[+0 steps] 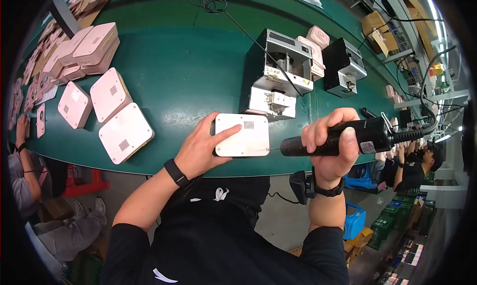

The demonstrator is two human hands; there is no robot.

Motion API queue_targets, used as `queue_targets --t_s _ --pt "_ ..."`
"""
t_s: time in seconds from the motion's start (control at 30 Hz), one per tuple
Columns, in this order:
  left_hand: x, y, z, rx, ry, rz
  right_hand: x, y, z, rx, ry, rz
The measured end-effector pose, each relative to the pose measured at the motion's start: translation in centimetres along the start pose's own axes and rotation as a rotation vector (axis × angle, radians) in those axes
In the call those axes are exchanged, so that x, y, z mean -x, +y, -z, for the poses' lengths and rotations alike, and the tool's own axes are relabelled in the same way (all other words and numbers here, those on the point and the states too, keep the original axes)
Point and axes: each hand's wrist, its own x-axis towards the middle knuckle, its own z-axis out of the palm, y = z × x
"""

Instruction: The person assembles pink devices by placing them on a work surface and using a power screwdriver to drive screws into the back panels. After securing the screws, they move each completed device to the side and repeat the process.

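Note:
A white square plastic housing (254,138) lies flat near the front edge of the green table, with a small vent grille and corner screw holes facing up. My left hand (196,146) grips it from the left, index finger stretched across its top and thumb along the near edge. Wrapped round a black corded electric screwdriver (372,134) is my right hand (330,143). The tool lies nearly level, and its thin bit reaches the housing's lower right corner. Whether the tip sits in a screw there is too small to tell.
More white housings (110,93) lie and stack at the left. Two black-and-silver machines (273,81) (344,68) stand beyond my hands, a cable hanging before the nearer one. Other people sit at the far left and right. The screwdriver's cord (428,106) rises at the right.

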Motion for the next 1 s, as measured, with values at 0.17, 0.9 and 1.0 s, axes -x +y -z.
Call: queue_targets --t_s 0.17,0.9,1.0 --pt "0.1 -0.1 -0.3 0.015 0.003 0.003 0.4 1.2 0.0 0.016 0.044 -0.030" --pt "-0.6 0.4 -0.7 -0.013 0.013 -0.015 -5.9 1.4 -0.3 0.151 0.255 0.183" --pt "-0.6 0.3 -0.7 -0.013 0.013 -0.014 -5.7 1.2 0.0 0.134 0.180 0.125"
